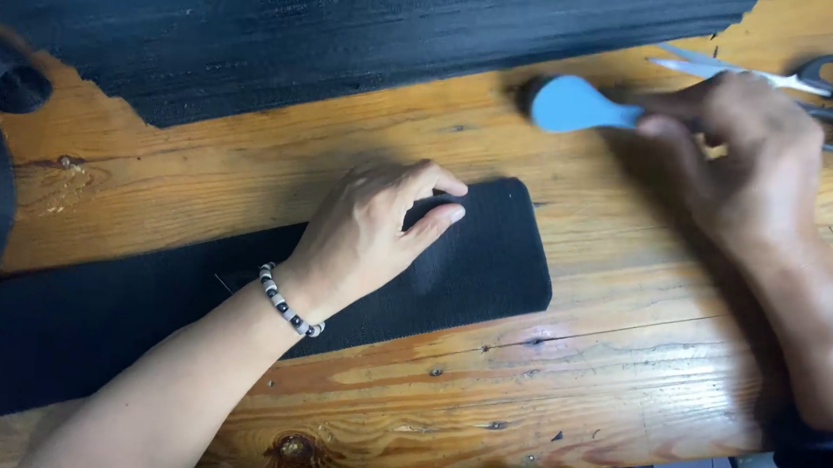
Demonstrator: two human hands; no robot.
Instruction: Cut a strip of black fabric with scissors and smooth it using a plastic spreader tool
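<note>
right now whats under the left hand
The left hand lies flat on a black fabric strip, which lies on the wooden table. The strip's part under the palm is hidden.

Matt black fabric strip (434, 266); glossy varnished wood table (626, 363); smooth blue plastic brush (573, 104).

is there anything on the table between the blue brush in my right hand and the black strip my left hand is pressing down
Nothing visible. Only bare wooden table lies between the blue-handled brush in your right hand and the long black fabric strip under your left hand. The grey-handled scissors sit behind the brush.
</note>
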